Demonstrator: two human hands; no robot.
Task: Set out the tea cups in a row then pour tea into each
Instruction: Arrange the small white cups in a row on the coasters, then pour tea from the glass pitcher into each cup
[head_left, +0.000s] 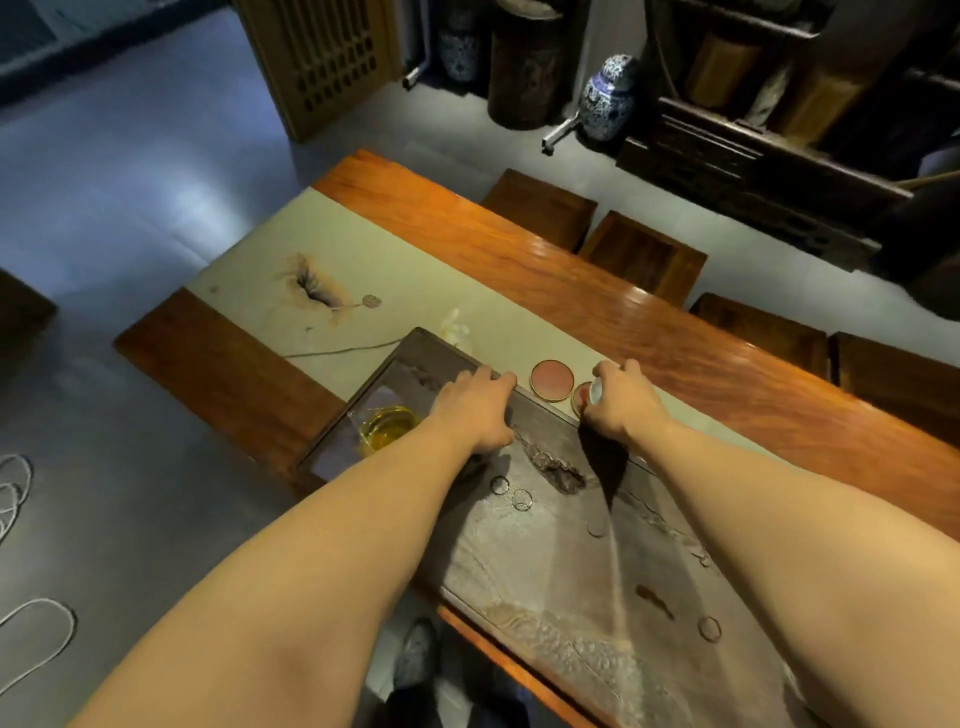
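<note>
My right hand (621, 402) grips a small white tea cup (597, 392), held just above a round red coaster (581, 397) that it half hides. A second red coaster (551, 381) with a gold rim lies bare to its left on the pale table runner (395, 291). My left hand (475, 408) rests palm down on the far rim of the dark stone tea tray (571, 545); whether it covers anything I cannot tell. A glass pitcher of yellow tea (387, 428) stands in the tray's left end, beside my left wrist.
The tray lies on a long reddish wooden table (675, 332). Wet ring marks (511, 491) dot the tray's surface. Several dark wooden stools (641, 254) line the table's far side. A blue-and-white jar (610, 98) and shelves stand beyond. White cord (31, 623) lies on the floor at left.
</note>
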